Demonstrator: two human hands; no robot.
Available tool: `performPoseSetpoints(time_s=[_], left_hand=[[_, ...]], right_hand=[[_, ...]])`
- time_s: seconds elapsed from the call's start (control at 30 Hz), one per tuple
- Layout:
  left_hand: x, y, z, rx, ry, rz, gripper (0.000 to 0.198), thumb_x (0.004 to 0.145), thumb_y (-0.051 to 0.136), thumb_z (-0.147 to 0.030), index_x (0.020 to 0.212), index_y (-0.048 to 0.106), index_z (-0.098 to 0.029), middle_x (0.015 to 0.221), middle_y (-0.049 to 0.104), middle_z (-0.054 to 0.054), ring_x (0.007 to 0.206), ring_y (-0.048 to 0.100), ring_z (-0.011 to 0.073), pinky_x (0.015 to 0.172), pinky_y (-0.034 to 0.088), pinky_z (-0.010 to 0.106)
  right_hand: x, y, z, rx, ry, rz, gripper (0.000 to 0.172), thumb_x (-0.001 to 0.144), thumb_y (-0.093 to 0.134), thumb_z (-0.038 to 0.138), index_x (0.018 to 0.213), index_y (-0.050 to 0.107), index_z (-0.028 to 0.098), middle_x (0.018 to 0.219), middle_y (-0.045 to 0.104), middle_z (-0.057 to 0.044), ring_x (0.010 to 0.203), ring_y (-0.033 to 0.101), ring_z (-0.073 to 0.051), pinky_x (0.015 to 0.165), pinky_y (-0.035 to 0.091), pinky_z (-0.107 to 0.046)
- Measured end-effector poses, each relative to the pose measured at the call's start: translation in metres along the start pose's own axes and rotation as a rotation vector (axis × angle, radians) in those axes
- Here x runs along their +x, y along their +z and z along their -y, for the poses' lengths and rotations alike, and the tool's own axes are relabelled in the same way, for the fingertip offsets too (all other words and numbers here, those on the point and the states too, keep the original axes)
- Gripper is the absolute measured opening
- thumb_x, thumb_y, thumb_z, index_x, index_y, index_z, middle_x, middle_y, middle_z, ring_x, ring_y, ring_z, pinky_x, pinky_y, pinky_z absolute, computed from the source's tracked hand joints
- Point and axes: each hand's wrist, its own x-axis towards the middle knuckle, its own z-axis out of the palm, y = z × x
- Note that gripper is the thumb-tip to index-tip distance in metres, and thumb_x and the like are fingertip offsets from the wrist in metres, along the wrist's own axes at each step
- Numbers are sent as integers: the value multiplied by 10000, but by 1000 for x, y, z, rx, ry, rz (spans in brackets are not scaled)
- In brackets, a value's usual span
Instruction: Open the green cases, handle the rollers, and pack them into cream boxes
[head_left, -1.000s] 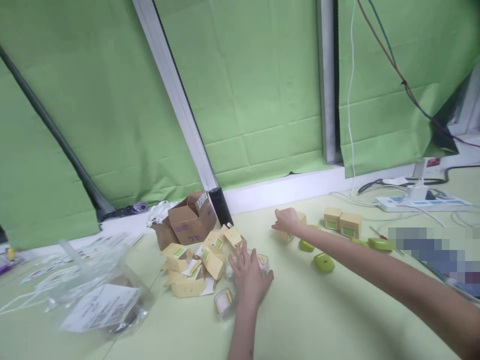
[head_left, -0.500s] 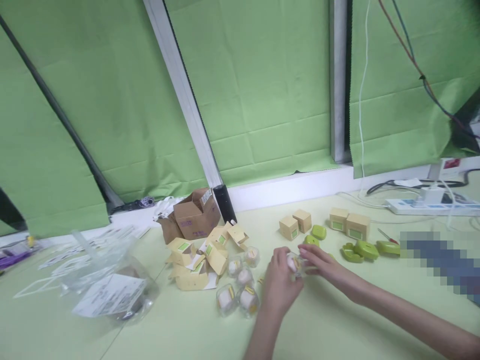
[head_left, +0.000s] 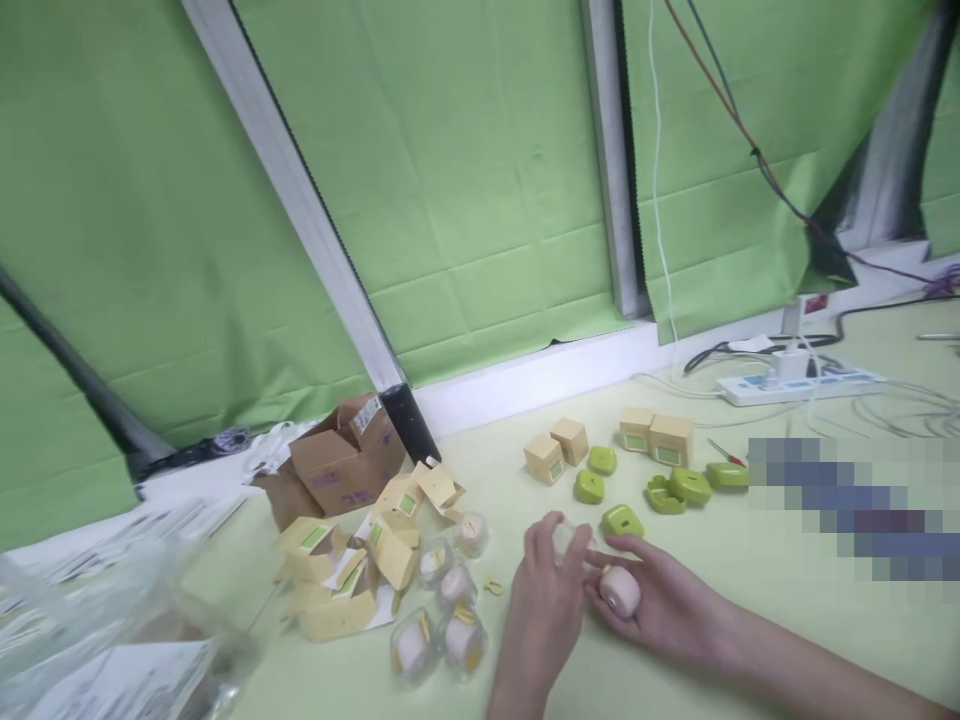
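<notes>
A small pale pink rounded piece (head_left: 620, 592) with a bit of yellow rests in my right hand (head_left: 671, 600), its fingers curled beneath and around it. Close beside it, my left hand (head_left: 541, 605) grips a clear plastic case (head_left: 568, 540) that shows between thumb and fingers. To the left of that hand lie several similar pink pieces in clear cases (head_left: 414, 645). A yellow loop (head_left: 493, 587) sits on the table between them and my left hand. Just beyond my right hand is a green plastic shell (head_left: 622, 521).
Opened yellow cartons (head_left: 337, 590) are heaped at the left, before a brown cardboard box (head_left: 349, 460). Small closed boxes (head_left: 544, 458), several green shells (head_left: 690, 485) and a power strip (head_left: 802, 385) stand farther back. A clear bag (head_left: 127, 650) lies at the lower left.
The pink piece has come out of its clear case into my right palm, while the case stays in my left hand. My hands have moved apart, and the view has turned right.
</notes>
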Motion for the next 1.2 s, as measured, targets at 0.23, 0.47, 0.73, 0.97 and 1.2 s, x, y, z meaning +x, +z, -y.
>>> performPoseSetpoints(time_s=[0.23,0.47,0.73,0.97,1.2], left_hand=[[4,10,7,-418,-536,64,479,713,613,-319,1134,454,-154,1064,513,131,1021,514,264,877,431,392],[16,9,-10,-357,-457,173,672,635,679,-393,1211,451,-132,1190,502,166,1162,394,336,974,322,454],[78,32,-35,-160,-15,308,300,699,603,-178,996,573,-143,1010,590,109,1029,483,296,969,339,451],[77,20,-32,-251,-50,260,282,725,520,-128,1004,525,-174,1013,567,89,991,494,266,844,428,413],[31,-9,-27,-1352,-562,-17,399,679,687,-318,1004,489,-197,1026,608,98,861,580,200,795,449,363]], right_hand=[[-18,8,35,-260,-262,-155,234,754,685,171,982,634,170,747,683,-6,529,598,-82,397,431,-130],[-27,-7,81,-383,-449,-333,234,773,693,263,985,653,172,833,683,-29,535,587,-72,360,437,-112],[-27,-14,68,-282,-379,-305,139,783,641,199,914,647,154,646,593,34,423,526,-51,308,398,-121],[-29,-11,74,-178,-371,-272,154,832,612,230,945,620,126,600,561,50,442,541,-46,334,429,-107],[-30,-8,68,-174,-373,-238,206,762,618,104,966,611,126,776,652,-6,525,584,-47,457,493,-119]])
